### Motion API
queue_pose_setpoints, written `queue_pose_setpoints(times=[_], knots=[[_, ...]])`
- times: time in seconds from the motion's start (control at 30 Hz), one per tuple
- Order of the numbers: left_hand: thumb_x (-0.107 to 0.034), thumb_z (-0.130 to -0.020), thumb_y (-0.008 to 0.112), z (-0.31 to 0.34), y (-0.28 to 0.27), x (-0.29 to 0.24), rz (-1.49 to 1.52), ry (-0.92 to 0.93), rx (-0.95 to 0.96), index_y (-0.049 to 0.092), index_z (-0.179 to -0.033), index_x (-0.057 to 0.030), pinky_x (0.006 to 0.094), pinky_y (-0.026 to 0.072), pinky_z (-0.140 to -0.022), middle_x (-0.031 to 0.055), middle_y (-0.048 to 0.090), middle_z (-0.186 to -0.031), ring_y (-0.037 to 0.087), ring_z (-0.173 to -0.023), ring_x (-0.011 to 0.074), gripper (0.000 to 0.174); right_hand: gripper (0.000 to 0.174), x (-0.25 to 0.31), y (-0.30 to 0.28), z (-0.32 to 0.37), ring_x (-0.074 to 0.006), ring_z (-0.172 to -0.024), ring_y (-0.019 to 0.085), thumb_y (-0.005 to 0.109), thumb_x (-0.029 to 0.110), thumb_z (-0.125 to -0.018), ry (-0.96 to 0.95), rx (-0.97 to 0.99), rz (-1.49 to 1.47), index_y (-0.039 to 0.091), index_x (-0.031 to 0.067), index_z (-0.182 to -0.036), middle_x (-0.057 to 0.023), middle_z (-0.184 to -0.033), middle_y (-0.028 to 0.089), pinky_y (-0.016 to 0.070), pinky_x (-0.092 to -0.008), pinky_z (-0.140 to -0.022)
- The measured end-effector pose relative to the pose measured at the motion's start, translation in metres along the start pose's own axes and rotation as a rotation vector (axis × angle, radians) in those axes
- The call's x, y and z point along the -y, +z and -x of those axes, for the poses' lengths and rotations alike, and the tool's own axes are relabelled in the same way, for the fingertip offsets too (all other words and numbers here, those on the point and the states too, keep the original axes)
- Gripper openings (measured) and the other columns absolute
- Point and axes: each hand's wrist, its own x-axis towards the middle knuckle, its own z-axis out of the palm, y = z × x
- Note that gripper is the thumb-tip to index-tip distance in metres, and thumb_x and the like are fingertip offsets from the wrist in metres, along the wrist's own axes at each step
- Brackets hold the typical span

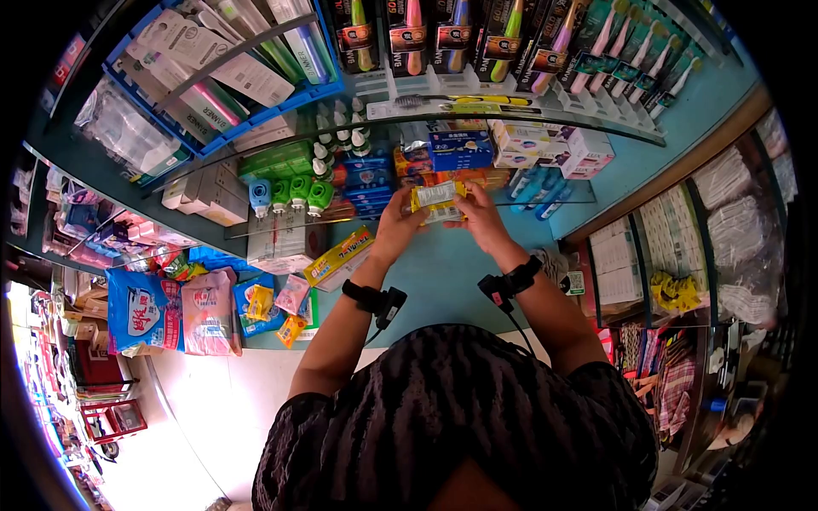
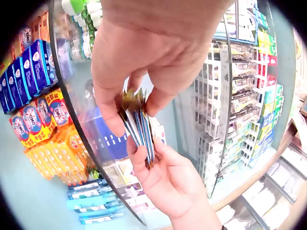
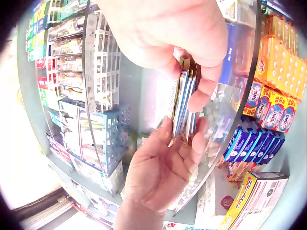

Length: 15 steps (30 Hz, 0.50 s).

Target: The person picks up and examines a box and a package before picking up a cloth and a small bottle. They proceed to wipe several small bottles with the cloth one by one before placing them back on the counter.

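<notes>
Hands meet at chest height in front of the shelves. The left hand [image 1: 396, 226] and the right hand [image 1: 481, 217] each pinch one end of a small stack of packets [image 1: 436, 200]. Neither hand is wide open: thumb and fingertips of both are closed on the bundle, which hangs in the air between them, above the teal tabletop [image 1: 443, 281] and just short of the curved glass shelf edge.

Gripping it at both ends looks like a way to keep the loose packets squared up and stop them sliding apart. The left wrist view shows them edge-on and slightly fanned [image 2: 139, 127], with the thumb pressing one flat side and the fingers the other. The right wrist view shows much the same [image 3: 184, 103].

From the head camera the stack's long axis runs side to side, from one hand to the other. Its printed yellow-and-white face is turned up toward the person (the lettering is too small to read).

Blue boxes [image 1: 460, 149] sit on the shelf just behind, toothbrushes [image 1: 511, 34] hang higher up, and green-capped bottles [image 1: 294, 194] stand to the left.
</notes>
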Motion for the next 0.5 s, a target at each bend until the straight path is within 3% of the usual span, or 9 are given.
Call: queue_pose_setpoints(times=[0.13,0.33,0.5], knots=[[-0.004,-0.083,0.059,0.001,0.005,-0.001,0.061,-0.09,0.033,0.033,-0.134,-0.0052,0.0297,0.0556,-0.072,0.011,0.049,-0.118,0.056,-0.099,0.0187,0.058,0.03,0.001,-0.003,0.004,-0.0172,-0.092,0.06,0.052,0.015,-0.092,0.003,-0.006,0.029,0.044,0.004,-0.118,-0.0068,-0.105,0.056,0.0558,-0.0329,-0.071],[-0.003,-0.084,0.058,-0.002,0.011,-0.003,-0.015,-0.048,0.089,0.033,-0.133,-0.011,0.0278,0.0551,-0.07,0.0103,0.051,-0.112,0.056,-0.096,0.0178,0.056,0.027,-0.005,-0.012,-0.001,-0.0169,-0.091,0.06,0.052,0.015,-0.091,-0.037,0.041,0.114,0.046,0.0027,-0.115,-0.0073,-0.106,0.056,0.0552,-0.0307,-0.072],[-0.003,-0.084,0.057,-0.019,0.013,0.013,-0.086,-0.127,0.074,0.035,-0.13,-0.0098,0.0278,0.0554,-0.068,0.0094,0.053,-0.107,0.058,-0.091,0.0172,0.052,0.028,-0.01,-0.026,-0.008,-0.0181,-0.091,0.06,0.052,0.013,-0.089,0.046,0.0,0.036,0.045,0.0029,-0.115,-0.0082,-0.107,0.056,0.0553,-0.0317,-0.071]])
